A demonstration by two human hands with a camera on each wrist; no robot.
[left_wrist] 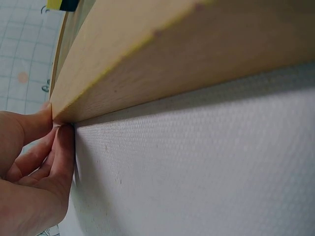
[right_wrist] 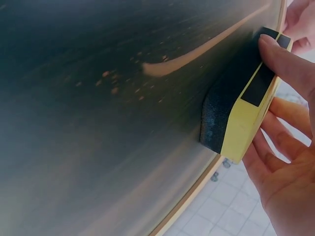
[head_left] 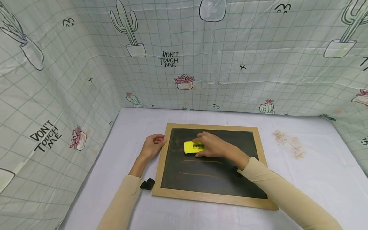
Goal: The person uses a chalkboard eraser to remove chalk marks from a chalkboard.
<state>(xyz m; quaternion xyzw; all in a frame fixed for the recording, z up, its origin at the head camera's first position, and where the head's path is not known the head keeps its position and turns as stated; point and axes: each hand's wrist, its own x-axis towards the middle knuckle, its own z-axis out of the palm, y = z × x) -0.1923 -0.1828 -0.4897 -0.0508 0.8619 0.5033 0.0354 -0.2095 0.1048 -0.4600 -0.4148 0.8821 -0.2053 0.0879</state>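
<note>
A wood-framed chalkboard [head_left: 195, 186] lies on the white-covered table. My right hand [head_left: 214, 146] grips a yellow and black chalkboard eraser [head_left: 189, 147] on the upper left part of the board. In the right wrist view, the thumb is on one long side of the eraser [right_wrist: 239, 125] and its dark felt faces the board. Two orange chalk lines [head_left: 199, 174] run across the board below the eraser. At the frame's left edge, my left hand [head_left: 152, 146] pinches the wood between thumb and curled fingers, as the left wrist view shows at the frame [left_wrist: 118, 78].
Brownish smudges [head_left: 290, 144] mark the tablecloth to the right of the board. A cloth backdrop [head_left: 218, 60] with a grid and cactus drawings stands behind the table and along its sides. Chalk crumbs [right_wrist: 110, 81] lie near one line's end.
</note>
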